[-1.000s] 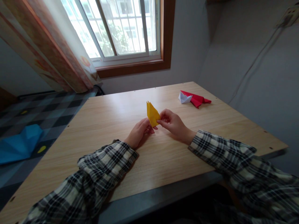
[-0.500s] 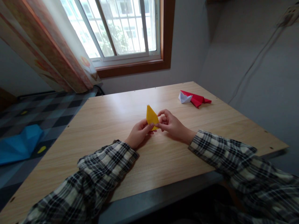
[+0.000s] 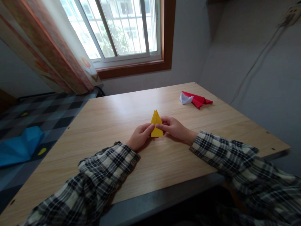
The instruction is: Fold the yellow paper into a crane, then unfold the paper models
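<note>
At the frame's centre, the left hand (image 3: 140,138) and right hand (image 3: 173,127) each pinch the yellow folded paper (image 3: 156,124) on the bench (image 3: 113,113). Pressing the crease well probably calls for aligned edges and firm fingertips.

So the tabletop (image 3: 113,113) is a light wood-grain board with a dark grey edge along the near side and little screw dots around its rim. Pretty bare overall. Roughly in the middle there's a yellow folded paper (image 3: 156,127), a pointed triangle shape with its tip aimed at the window side, sitting down on the wood. Both hands rest on the tabletop on either side of it, left hand (image 3: 139,137) and right hand (image 3: 175,128), fingertips meeting on the paper. Well apart from that, over at the far right corner, a small white folded paper (image 3: 185,98) lies touching a red folded paper (image 3: 199,100).
</note>
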Motion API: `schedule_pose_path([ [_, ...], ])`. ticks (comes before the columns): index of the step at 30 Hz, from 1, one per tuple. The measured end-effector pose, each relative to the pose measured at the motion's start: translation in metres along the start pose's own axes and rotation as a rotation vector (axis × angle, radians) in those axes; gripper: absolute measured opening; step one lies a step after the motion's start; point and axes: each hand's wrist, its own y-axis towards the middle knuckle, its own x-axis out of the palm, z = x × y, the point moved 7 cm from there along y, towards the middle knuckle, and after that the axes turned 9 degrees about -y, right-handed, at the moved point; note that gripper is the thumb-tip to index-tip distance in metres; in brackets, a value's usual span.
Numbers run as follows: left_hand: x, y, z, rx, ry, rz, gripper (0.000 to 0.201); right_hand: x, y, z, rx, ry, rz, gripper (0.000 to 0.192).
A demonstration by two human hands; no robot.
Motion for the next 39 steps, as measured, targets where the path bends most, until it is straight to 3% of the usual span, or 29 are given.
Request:
schedule_pose_path([
  [8,0.005,-0.001,-0.002,-0.024,0.061,-0.071,0.042,0.0,0.0,0.004,0.038,-0.033,-0.025,0.043],
  [20,0.008,-0.004,0.0,-0.003,0.308,-0.158,0.042,-0.005,-0.002,0.002,0.032,-0.042,0.032,0.038],
  [28,0.012,-0.004,0.005,-0.003,0.285,-0.173,0.04,-0.011,-0.001,-0.006,0.002,-0.079,0.113,0.049],
  [39,0.013,-0.005,0.006,0.029,0.273,-0.164,0.041,-0.018,0.0,0.003,0.051,-0.046,0.188,0.062],
])
